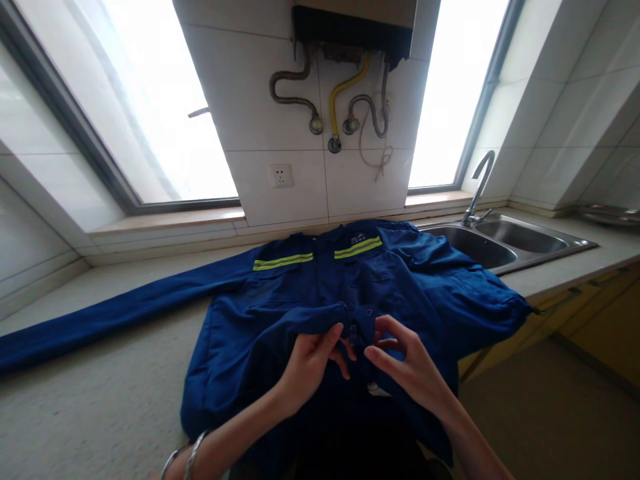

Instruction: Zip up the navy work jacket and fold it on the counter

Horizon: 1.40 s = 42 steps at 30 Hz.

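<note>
A dark blue work jacket (420, 293) with yellow-green reflective strips across the chest lies spread front up on the counter. My left hand (307, 363) pinches one front edge near the lower middle, thumb on top of the cloth. On the facing edge, beside a small round snap, my right hand (413, 360) has its fingers curled at the flap. Between the two hands hangs what looks like part of the zipper (353, 333); its detail is blurred. The lower part of the jacket falls toward me in shadow.
The pale counter (125, 400) runs under the jacket, one sleeve stretched left along it. At the right is a steel double sink (545, 243) with a tap (480, 190). The other sleeve hangs over the counter's front edge. A wall socket (281, 176) and pipes are behind.
</note>
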Available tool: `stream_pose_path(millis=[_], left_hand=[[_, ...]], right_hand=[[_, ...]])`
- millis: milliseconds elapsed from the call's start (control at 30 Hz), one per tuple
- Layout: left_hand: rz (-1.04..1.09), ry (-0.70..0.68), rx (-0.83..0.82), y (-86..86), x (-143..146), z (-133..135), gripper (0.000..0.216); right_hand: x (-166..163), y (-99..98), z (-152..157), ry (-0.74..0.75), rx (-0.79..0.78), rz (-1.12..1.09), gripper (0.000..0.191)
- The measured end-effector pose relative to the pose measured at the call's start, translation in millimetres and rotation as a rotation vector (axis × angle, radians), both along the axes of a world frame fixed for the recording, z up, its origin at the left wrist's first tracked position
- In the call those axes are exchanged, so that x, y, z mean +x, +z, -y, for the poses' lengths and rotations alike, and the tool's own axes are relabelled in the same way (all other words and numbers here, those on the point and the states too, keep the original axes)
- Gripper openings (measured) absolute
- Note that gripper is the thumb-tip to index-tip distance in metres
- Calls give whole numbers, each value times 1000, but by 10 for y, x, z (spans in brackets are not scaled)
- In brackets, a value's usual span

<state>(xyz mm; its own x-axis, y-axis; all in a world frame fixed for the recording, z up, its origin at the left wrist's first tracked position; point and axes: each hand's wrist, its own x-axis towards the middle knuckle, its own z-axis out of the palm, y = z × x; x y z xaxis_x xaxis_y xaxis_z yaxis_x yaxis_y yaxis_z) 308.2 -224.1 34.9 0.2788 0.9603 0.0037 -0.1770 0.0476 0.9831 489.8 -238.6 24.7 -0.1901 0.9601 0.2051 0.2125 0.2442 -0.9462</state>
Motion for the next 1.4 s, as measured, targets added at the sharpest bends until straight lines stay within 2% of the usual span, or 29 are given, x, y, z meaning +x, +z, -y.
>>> stream_pose_path(millis=[33,100,200,367,467,567,667,900,1133,1300,1400], left_hand=[[-9,19,1,-9,5,-16,34],[-25,52,10,-31,16,-40,33],[-38,72,35,-64,30,-55,32],[-76,53,36,-110,33,-67,35],[-102,42,5,-126,30,-77,40],[-124,41,-46,-133,27,-79,42],[-144,27,-60,-136,22,-76,44],[-181,-48,-64,-98,-6,-54,48],[-253,-69,-11,-17,17,-9,47],[-222,-19,30,-36,51,32,47],[-208,-46,10,-54,51,44,48]], right_hand=[[-12,-3,-1,12,-3,50,25],[-45,0,2,12,8,113,33],[-111,2,-1,14,-1,122,37],[-198,-83,-85,70,-186,-40,45],[-224,-157,-135,65,-232,-147,45],[-253,-187,-137,-3,-180,-188,39],[-293,-182,-111,-61,-58,-159,36],[-336,-156,-79,-41,196,-126,27],[-378,-186,-31,-126,271,-123,25],[-441,-243,5,-218,305,-98,27],[-418,-257,-12,-230,273,-85,31]])
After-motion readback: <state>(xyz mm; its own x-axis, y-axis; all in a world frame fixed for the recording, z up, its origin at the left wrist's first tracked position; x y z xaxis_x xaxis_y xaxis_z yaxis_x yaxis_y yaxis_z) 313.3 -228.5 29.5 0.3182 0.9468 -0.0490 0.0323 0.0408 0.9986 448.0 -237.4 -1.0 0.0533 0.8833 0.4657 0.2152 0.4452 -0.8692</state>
